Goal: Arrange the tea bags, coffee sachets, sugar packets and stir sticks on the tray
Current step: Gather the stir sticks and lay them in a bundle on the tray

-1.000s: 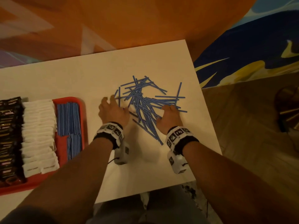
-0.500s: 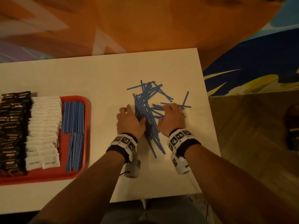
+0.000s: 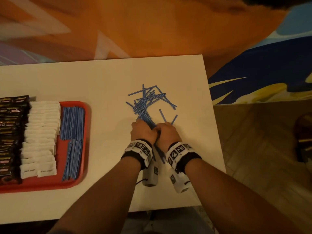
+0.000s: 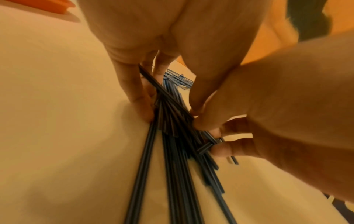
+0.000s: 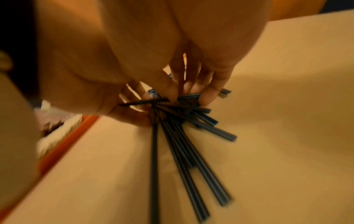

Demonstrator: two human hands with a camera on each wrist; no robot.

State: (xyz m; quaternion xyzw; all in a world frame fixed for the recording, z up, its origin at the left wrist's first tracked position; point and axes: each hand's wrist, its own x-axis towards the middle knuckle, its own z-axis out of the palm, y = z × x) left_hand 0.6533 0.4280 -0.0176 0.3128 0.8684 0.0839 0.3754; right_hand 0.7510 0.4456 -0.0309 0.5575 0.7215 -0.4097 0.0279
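Loose blue stir sticks (image 3: 145,104) lie in a heap on the white table (image 3: 104,81). My left hand (image 3: 143,133) and right hand (image 3: 168,133) are pressed together at the heap's near end, gripping a bundle of sticks (image 3: 152,125) between them. In the left wrist view my left fingers (image 4: 138,103) clamp the bundle (image 4: 172,121) from the side. In the right wrist view my right fingertips (image 5: 207,92) pinch the sticks (image 5: 172,118). Stick ends fan out beneath my wrists. Two single sticks (image 3: 163,115) lie just right of the heap.
A red tray (image 3: 85,132) at the left holds aligned blue stir sticks (image 3: 72,122), a row of white packets (image 3: 42,132) and dark sachets (image 3: 10,132). The table's right edge (image 3: 214,125) is close to my right hand. A patterned floor lies beyond.
My hands have swept inward from either side of the scattered sticks and met, drawing many sticks into a tight bundle. The heap is narrower.
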